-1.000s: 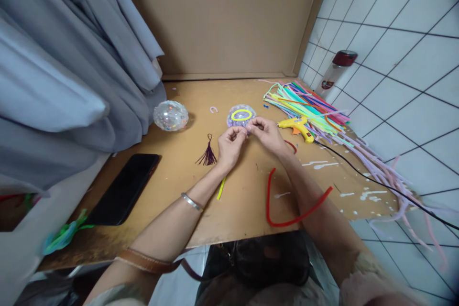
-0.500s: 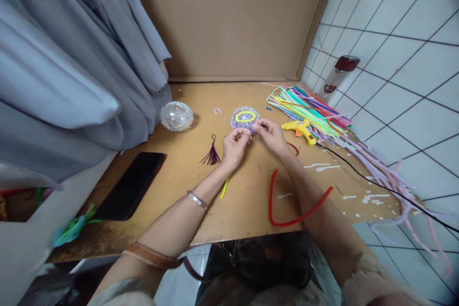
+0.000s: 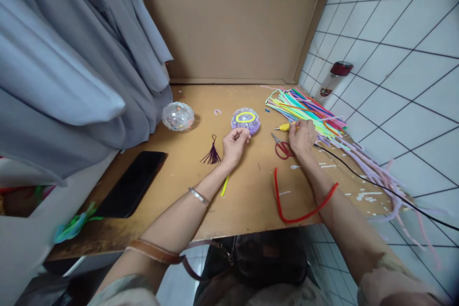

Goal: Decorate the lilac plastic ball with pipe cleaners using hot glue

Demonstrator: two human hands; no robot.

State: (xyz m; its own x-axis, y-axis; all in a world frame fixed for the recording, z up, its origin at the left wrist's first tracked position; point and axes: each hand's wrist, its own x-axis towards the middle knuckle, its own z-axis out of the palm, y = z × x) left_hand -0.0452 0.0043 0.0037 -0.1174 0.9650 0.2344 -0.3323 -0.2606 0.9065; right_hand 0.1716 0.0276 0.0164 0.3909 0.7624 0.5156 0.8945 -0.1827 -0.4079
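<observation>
A purple, clear-topped round piece with a yellow ring [image 3: 245,118] rests on the tabletop. Just in front of it, my left hand [image 3: 234,146] has its thumb and fingers pressed together; what they hold, if anything, is too small to tell. My right hand [image 3: 302,137] is closed over the yellow glue gun [image 3: 284,127], whose nozzle points left. Red-handled scissors [image 3: 282,148] lie beside that hand. Below my right forearm a bent red pipe cleaner [image 3: 287,220] crosses the table. A dark purple tassel [image 3: 211,154] lies left of my left hand.
A clear ball [image 3: 178,116] sits at the back left, a black phone [image 3: 132,184] at the front left. Colourful pipe cleaners [image 3: 315,112] are piled at the right, near a red-capped bottle [image 3: 333,81]. The black cord [image 3: 373,181] runs right. Grey cloth [image 3: 89,57] hangs at left.
My right hand has moved right, away from the purple piece, and onto the glue gun. The scissors now show fully. My left hand has stayed nearly in place.
</observation>
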